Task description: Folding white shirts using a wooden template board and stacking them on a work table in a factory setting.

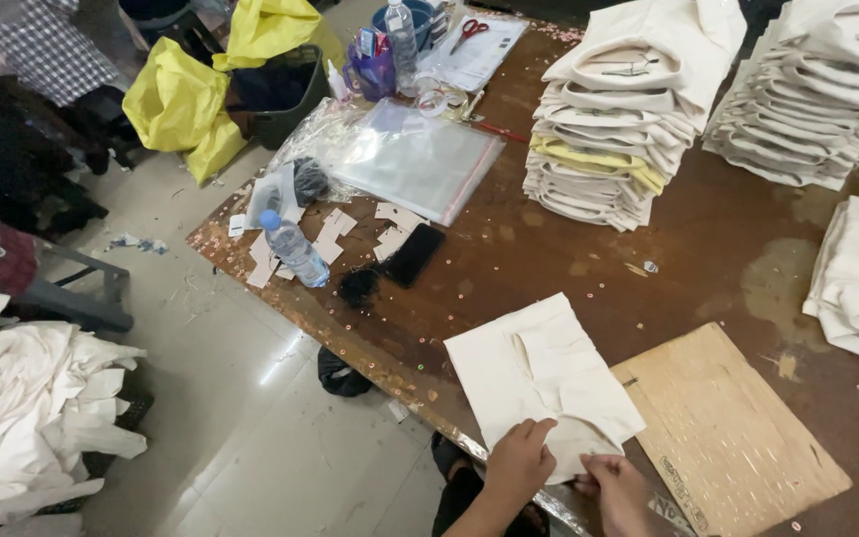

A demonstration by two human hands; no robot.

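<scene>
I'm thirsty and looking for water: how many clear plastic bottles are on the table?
2. One clear plastic bottle with a blue cap lies on its side near the table's left edge, among paper tags. Another stands upright at the far end. Others may be hidden by clutter.

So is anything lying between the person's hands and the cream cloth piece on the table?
Nothing visible. The left hand already grips the near edge of the cream cloth piece, and the right hand touches the same edge beside it. The wooden board lies to the right of the cloth, and the black phone sits farther back.
</scene>
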